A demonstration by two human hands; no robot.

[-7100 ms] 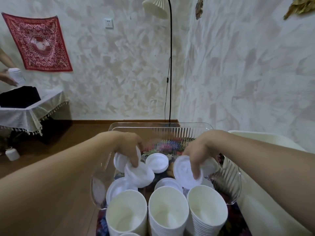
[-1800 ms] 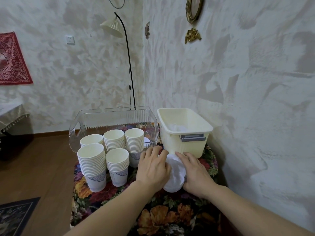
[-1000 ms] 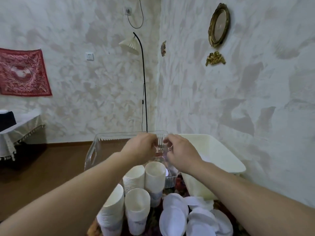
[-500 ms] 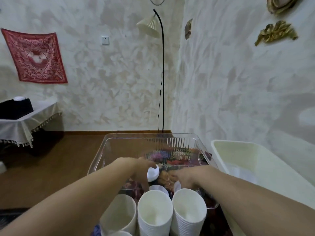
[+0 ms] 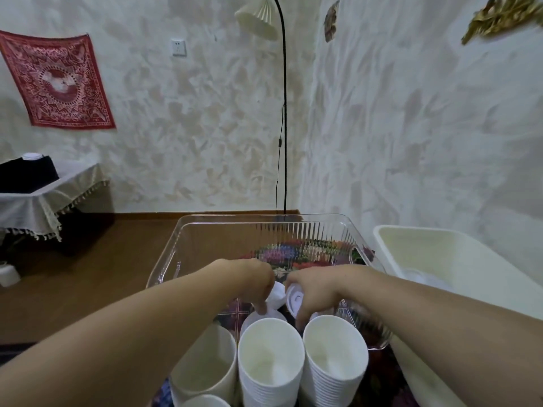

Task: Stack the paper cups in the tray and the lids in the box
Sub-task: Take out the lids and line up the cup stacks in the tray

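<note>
Both my hands reach into the near end of the clear plastic tray (image 5: 205,227). My left hand (image 5: 252,282) pinches a white lid (image 5: 277,293). My right hand (image 5: 313,289) grips another white lid (image 5: 293,299), held on edge. One more lid (image 5: 258,317) lies on the tray floor below them, partly hidden by the cups. Stacks of white paper cups (image 5: 271,368) stand on the table in front of the tray, closest to me. The cream box (image 5: 458,259) sits to the right of the tray, with white lids (image 5: 423,279) in its bottom.
A floral cloth (image 5: 379,377) covers the table under the tray and box. A floor lamp (image 5: 282,113) stands in the room corner behind the tray. A draped side table (image 5: 47,195) with a black item is far left. The textured wall runs close along the right.
Since half a second ago my hands have closed in together over the tray's near end, each now holding a lid. The view has barely shifted.
</note>
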